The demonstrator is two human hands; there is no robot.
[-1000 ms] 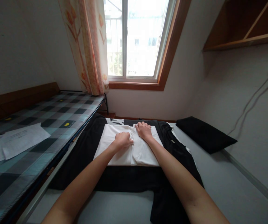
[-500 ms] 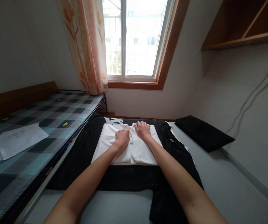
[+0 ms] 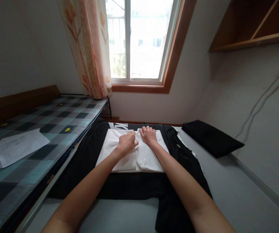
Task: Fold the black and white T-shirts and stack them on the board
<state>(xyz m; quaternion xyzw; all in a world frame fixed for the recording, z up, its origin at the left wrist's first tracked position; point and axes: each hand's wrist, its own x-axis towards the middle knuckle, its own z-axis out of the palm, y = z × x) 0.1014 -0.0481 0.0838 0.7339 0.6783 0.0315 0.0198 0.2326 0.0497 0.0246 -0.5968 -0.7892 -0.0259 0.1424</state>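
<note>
The folded white garment (image 3: 149, 160) lies flat on a spread black T-shirt (image 3: 129, 186), at the centre of the clock, with the far window (image 3: 146, 38) at twelve. Its surface has a vertical seam or edge near the middle. The left hand (image 3: 127, 143) is curled with bent fingers and rests on the garment, just beside this edge; whether it pinches some fabric, I cannot tell. The right hand (image 3: 148, 135) is open, palm down, its fingers lying on the upper part of the cloth, towards one o'clock.

The T-shirt shows a white print (image 3: 120, 126) at eleven o'clock, its collar at two and a sleeve at five. At three o'clock, apart from the shirt, there is a flat black item (image 3: 211, 138), probably folded cloth. At nine o'clock, some paper sheets (image 3: 21, 147) lie on a checked mattress (image 3: 81, 115).
</note>
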